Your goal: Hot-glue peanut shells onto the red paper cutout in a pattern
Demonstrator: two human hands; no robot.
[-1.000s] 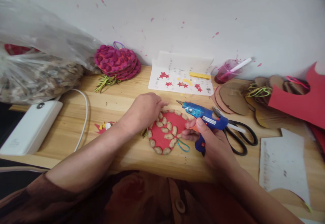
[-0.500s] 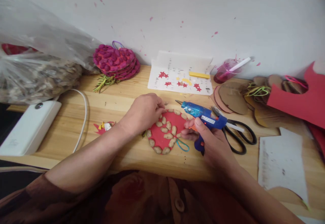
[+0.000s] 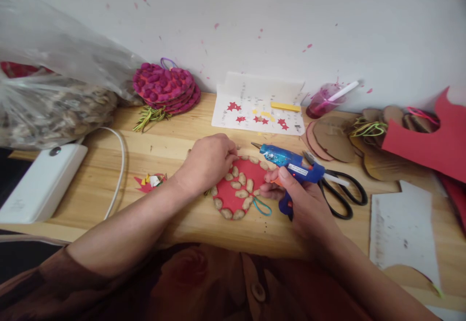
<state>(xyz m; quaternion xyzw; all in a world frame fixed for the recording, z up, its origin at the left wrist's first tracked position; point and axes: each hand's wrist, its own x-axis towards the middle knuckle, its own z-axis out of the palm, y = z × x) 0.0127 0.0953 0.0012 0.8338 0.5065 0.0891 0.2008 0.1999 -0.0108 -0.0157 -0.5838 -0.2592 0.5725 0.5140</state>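
Observation:
A red disc (image 3: 226, 195) lies on the wooden table, with peanuts round its edge and a few more across its middle. A teal loop (image 3: 262, 207) sticks out at its lower right. My left hand (image 3: 213, 158) is closed at the disc's upper left edge, its fingertips pressed together; what they grip is hidden. My right hand (image 3: 298, 194) is wrapped round the handle of a blue glue gun (image 3: 282, 157), whose nozzle points left above the disc. Black-handled scissors (image 3: 344, 199) lie behind the gun, partly covered by it.
At the left are a bag of peanuts (image 3: 54, 112), a white power bank (image 3: 43, 182) and its cable. Purple peanut discs (image 3: 165, 88), paper with red stars (image 3: 258, 122) and a cup (image 3: 324, 102) stand along the wall. Cardboard pieces (image 3: 333, 139) and red card (image 3: 425, 136) lie right.

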